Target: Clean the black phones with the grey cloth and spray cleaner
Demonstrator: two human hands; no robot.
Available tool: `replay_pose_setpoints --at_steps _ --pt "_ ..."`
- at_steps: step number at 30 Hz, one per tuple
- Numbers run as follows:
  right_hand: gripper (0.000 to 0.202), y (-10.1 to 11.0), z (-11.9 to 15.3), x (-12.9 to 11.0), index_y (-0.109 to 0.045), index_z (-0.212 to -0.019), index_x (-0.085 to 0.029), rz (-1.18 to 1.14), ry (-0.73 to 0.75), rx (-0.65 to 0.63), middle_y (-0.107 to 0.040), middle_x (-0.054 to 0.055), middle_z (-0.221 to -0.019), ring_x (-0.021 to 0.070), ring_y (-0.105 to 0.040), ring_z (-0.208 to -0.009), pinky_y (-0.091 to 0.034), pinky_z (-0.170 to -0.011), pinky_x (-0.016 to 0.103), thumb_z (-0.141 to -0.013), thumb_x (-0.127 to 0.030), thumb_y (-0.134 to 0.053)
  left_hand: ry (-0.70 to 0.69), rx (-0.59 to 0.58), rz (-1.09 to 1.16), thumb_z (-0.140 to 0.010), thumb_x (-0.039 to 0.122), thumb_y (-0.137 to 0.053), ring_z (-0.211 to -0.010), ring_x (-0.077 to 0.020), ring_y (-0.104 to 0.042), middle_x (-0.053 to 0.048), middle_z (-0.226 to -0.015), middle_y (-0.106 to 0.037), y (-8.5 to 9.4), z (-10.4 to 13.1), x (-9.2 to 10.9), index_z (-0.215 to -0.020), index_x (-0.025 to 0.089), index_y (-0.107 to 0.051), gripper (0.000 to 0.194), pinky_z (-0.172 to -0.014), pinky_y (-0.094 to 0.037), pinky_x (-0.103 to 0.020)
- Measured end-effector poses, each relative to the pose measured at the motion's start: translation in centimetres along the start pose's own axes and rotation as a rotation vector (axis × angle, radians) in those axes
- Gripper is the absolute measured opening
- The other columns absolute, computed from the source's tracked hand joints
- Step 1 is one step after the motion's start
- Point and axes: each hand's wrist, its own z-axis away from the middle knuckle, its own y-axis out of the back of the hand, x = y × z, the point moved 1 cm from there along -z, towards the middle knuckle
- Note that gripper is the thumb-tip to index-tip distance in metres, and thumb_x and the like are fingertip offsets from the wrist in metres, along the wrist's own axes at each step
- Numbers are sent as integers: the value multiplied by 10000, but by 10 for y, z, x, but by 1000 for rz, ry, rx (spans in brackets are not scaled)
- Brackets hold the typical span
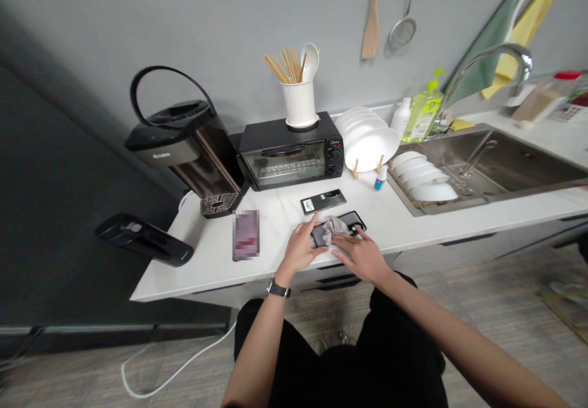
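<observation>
A dark phone (352, 219) lies near the counter's front edge with a crumpled grey cloth (334, 228) on its surface. At the phone's left end, my left hand (301, 245) grips the edge between thumb and fingers. My right hand (359, 252) rests its fingers on the cloth, with its thumb apart below. Just behind is a second dark phone (323, 201), lying flat with a label and camera strip showing. To the left a purple packet-like item (246, 235) lies on the counter, partly pixelated. A small white and blue bottle (380, 178) stands behind to the right.
A toaster oven (290, 162) carries a white utensil holder (300, 103). Left are a black dispenser (187, 157) and a dark flask-like object (144, 238). On the right are racked plates (370, 149), a soap bottle (423, 113) and a sink (514, 160) holding bowls (434, 192).
</observation>
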Motion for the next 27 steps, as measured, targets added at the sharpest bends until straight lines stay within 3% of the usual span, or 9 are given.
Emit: replay_pose_setpoints --at_steps 4,7,10,14,18,21,27 --pt "462 8 7 35 -591 -1447 -219 151 -104 79 -678 131 -1413 298 -637 -1314 -296 -1231 595 -1081 -458 -442 -17 -12 -17 -815 338 -847 -1268 -296 -554 -64 -1445 -624 0 -2 2 -1644 331 -271 1010 -1129 -401 -470" --pt "499 1 -4 37 -603 -1421 -189 147 -136 122 -699 146 -1376 311 -627 -1315 -296 -1227 603 -1073 -510 -447 -31 -17 -36 -817 351 -845 -1271 -297 -550 -58 -1450 -624 0 -3 3 -1642 331 -280 1000 -1134 -391 -467" --pt "506 -13 -21 16 -635 -1361 -150 112 -153 153 -706 171 -1352 326 -618 -1314 -355 -1201 552 -1061 -523 -471 -27 -20 -28 -826 339 -825 -1267 -296 -548 -56 -1445 -627 0 -4 2 -1640 329 -288 976 -1127 -395 -458" --pt "437 -28 -39 -28 -667 -1291 -164 -2 -40 85 -734 151 -1307 302 -631 -1294 -359 -1205 519 -1066 -489 -480 -20 -28 -28 -846 280 -747 -1190 -297 -573 -97 -1352 -657 0 -4 -3 -1644 272 -303 914 -1059 -447 -434" --pt "405 -25 -33 -47 -704 -1192 -200 -98 2 26 -769 124 -1236 268 -667 -1257 -344 -1218 506 -1071 -509 -471 -2 -19 -20 -830 249 -734 -1147 -295 -580 -105 -1314 -663 0 -1 -3 -1655 244 -280 942 -1023 -475 -421" --pt "397 -15 -14 -33 -698 -1236 -244 -94 1 6 -765 92 -1265 260 -677 -1259 -299 -1241 533 -1073 -521 -466 15 3 -22 -808 252 -796 -1217 -293 -564 -85 -1372 -648 0 1 1 -1656 279 -265 1001 -1076 -451 -432" --pt "412 4 9 24 -653 -1368 -250 129 -127 91 -726 117 -1336 295 -672 -1269 -277 -1238 591 -1075 -474 -470 -18 12 -21 -802 328 -867 -1239 -284 -569 -44 -1423 -642 1 1 4 -1636 358 -292 1014 -1120 -417 -457"
